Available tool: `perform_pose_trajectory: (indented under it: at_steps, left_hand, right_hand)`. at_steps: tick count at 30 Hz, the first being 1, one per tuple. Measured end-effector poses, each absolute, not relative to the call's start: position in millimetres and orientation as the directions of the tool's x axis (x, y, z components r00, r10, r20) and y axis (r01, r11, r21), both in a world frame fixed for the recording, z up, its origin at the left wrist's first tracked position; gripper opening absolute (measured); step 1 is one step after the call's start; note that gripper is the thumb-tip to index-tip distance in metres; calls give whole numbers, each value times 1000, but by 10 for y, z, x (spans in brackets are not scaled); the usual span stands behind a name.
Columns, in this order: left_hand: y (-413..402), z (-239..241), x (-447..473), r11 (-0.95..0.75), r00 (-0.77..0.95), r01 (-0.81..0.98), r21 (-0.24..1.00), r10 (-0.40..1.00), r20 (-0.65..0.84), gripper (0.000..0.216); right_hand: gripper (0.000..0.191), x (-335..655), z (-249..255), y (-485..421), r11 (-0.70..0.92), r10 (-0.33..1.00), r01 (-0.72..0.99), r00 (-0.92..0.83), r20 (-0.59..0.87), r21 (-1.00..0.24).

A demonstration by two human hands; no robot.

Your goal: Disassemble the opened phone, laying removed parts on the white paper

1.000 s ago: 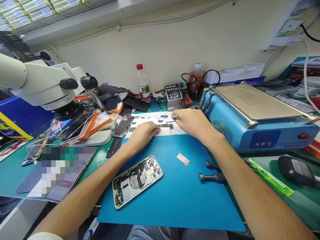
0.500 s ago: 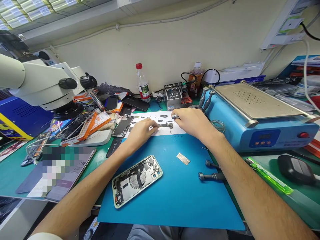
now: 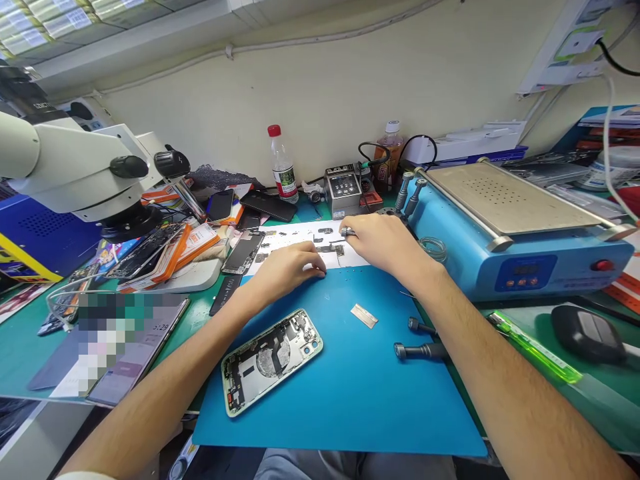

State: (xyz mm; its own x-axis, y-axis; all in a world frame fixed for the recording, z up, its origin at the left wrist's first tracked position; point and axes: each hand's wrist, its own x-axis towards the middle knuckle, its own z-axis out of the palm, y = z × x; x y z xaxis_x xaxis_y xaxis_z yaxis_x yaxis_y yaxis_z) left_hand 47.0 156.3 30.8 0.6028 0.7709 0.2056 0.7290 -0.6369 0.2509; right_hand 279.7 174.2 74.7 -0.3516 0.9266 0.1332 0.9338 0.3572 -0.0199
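My left hand (image 3: pixel 293 267) is closed in a pinch at the front edge of a white sheet (image 3: pixel 260 269); anything between its fingertips is too small to make out. In my right hand (image 3: pixel 383 241), above the sheet's right part, is a screwdriver (image 3: pixel 345 232); only its grey rounded end shows beside the fingers. Small dark phone parts lie on the sheet, among them a flex cable (image 3: pixel 327 249) between the hands. Nearer me, an opened phone housing (image 3: pixel 273 363) rests at a slant on the blue mat (image 3: pixel 350 400).
A thin metal blade (image 3: pixel 364 315) and two more screwdrivers (image 3: pixel 417 351) lie toward the right. Beyond them stands a blue heating plate machine (image 3: pixel 525 260). At left are a microscope (image 3: pixel 90 167), a phone screen (image 3: pixel 244 253) and a battery (image 3: pixel 225 295). A bottle (image 3: pixel 285 173) stands behind.
My left hand has moved slightly right and toward me, from the flex cable to the sheet's front edge. The right hand stays over the sheet with the screwdriver.
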Motion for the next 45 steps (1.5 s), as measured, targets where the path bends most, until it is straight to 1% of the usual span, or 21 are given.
perform_pose_trajectory:
  at_steps: [5, 8, 11, 15, 23, 30, 34, 38, 41, 43, 45]
  left_hand:
    - [1488, 379, 532, -670, 649, 720, 178, 742, 168, 9]
    - [1471, 365, 577, -656, 635, 744, 129, 754, 170, 9]
    - [1520, 329, 589, -611, 585, 786, 97, 785, 205, 11]
    - [1633, 292, 568, -549, 512, 831, 90, 819, 259, 16]
    - [1671, 251, 616, -563, 530, 820, 102, 815, 236, 16]
    - [1666, 246, 600, -559, 516, 816, 147, 819, 250, 17]
    - [1666, 307, 555, -523, 453, 829, 200, 837, 308, 14]
    - [1620, 587, 442, -443, 306, 851, 282, 855, 418, 16]
    - [1427, 881, 330, -401, 218, 851, 340, 857, 467, 17]
    - [1178, 1018, 253, -395, 204, 841, 369, 864, 461, 16]
    - [850, 1038, 171, -390, 217, 830, 399, 885, 412, 19]
  right_hand:
    - [39, 2790, 758, 1733, 359, 926, 933, -353, 132, -17]
    - [40, 2788, 751, 1737, 363, 924, 932, -359, 133, -13]
    - [39, 2786, 745, 1738, 366, 923, 931, -361, 135, -8]
    - [38, 2787, 745, 1734, 370, 920, 929, -365, 140, -6]
    - [39, 2798, 759, 1726, 367, 920, 930, -361, 153, -13]
    - [38, 2795, 759, 1728, 365, 922, 931, -357, 151, -29]
    - [37, 2797, 758, 1729, 359, 924, 932, -347, 159, -52]
    - [37, 2823, 757, 1748, 345, 926, 934, -322, 198, -93]
    - [40, 2849, 748, 1760, 327, 924, 934, -285, 254, -142]
    - [42, 2851, 729, 1754, 321, 919, 929, -258, 297, -186]
    - [41, 2831, 709, 1739, 310, 913, 920, -218, 345, -239]
